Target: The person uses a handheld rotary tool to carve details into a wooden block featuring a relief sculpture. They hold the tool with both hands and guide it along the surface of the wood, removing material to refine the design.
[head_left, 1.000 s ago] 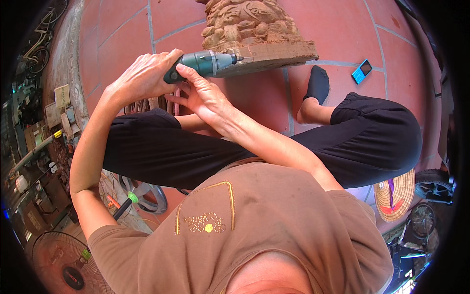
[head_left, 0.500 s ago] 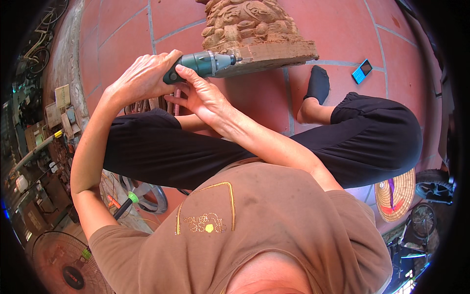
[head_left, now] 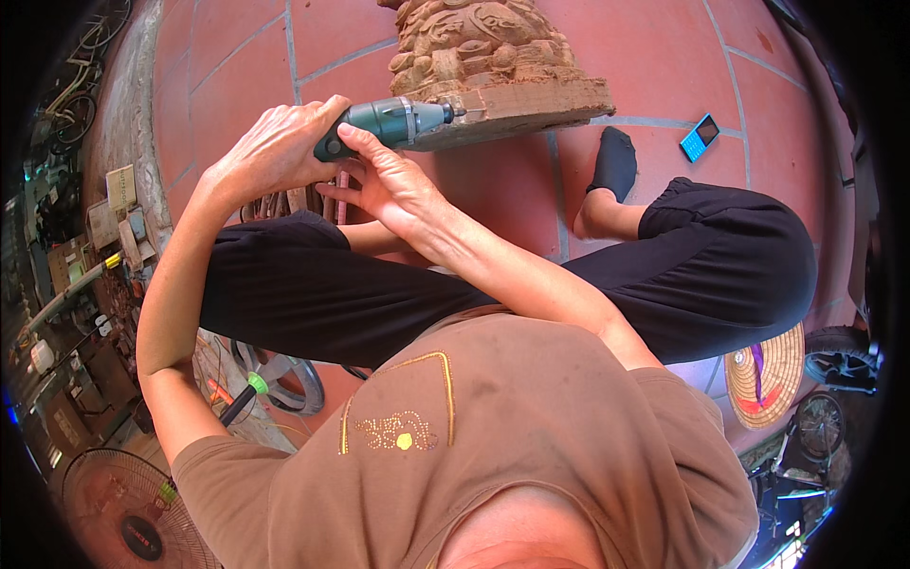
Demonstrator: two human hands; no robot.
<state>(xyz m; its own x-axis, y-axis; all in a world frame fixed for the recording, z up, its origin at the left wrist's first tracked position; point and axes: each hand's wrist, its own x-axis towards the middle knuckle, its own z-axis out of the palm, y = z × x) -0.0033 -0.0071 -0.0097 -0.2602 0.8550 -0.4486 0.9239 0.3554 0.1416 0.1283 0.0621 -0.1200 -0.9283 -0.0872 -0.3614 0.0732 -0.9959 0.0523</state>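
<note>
A dark green rotary tool (head_left: pixel 387 121) with a grey nose lies level between both my hands. My left hand (head_left: pixel 284 144) wraps round its rear end from the left. With its thumb against the tool's near side, my right hand (head_left: pixel 387 178) supports it; its other fingers are partly hidden underneath. The thin bit (head_left: pixel 466 112) points right, at the front edge of a carved wooden piece (head_left: pixel 493 47) with a thick rough base. Whether the bit touches the wood I cannot tell.
The carving stands on red floor tiles (head_left: pixel 654 57). A blue keypad phone (head_left: pixel 700 138) lies to the right, past my socked foot (head_left: pixel 614 163). Wooden sticks (head_left: pixel 275 205) lie by my left knee. A fan (head_left: pixel 133 517) and a woven hat (head_left: pixel 770 379) are at the sides.
The tool's nose has shifted slightly, and more of the thin bit shows against the wood. Both hands keep the same hold.
</note>
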